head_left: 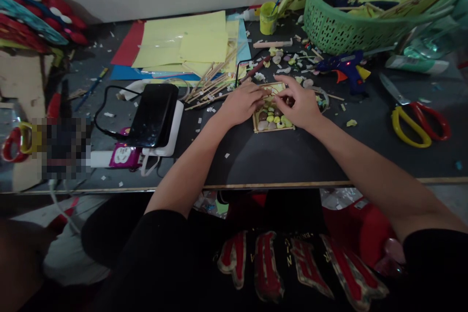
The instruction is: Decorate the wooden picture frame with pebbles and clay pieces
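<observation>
A green perforated plastic basket (351,31) stands beyond my right hand (300,105), its thumb and forefinger parted; my left hand (245,101) bends its fingers inward. Whether either holds anything, I cannot tell. Beneath my fingertips lies a rectangular wooden-stick frame (275,129) containing yellow, brown and grey pebbles (270,118).

- Rectangular frame (275,129) of pale sticks with yellow backing (280,87), lying on the dark tabletop (237,168), upper part partly hidden
- Pebbles (270,119), yellow, brown and greyish, clustered in its lower half
</observation>
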### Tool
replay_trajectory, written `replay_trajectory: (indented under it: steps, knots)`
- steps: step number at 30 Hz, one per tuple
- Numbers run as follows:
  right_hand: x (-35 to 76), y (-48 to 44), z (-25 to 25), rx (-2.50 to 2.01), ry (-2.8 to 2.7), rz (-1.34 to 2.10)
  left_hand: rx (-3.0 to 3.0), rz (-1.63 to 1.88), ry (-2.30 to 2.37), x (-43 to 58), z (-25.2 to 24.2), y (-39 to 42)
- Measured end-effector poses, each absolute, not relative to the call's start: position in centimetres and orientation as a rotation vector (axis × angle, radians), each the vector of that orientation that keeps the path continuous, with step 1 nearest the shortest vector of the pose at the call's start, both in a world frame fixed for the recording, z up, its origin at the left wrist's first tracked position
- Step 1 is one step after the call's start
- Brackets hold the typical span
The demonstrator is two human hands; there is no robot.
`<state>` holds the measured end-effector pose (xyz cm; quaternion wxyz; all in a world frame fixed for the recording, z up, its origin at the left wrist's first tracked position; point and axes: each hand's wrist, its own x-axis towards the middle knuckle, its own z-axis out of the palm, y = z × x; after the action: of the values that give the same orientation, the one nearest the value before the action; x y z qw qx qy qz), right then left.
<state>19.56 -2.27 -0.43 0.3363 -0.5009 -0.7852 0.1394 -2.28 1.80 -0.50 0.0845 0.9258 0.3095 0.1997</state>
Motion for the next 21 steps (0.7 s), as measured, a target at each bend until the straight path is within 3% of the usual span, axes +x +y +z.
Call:
replay_trajectory:
  steps: [13, 21]
  knots:
    - [19.7, -2.3, -0.3, -1.333, -2.039, 0.359, 2.978, 0.448, 0.881, -2.2, -0.3, 1.6]
    - [19.5, -2.2, -0.5, -1.315, -1.992, 0.38, 2.743, 0.583, 0.904, -2.6, -0.3, 1.8]
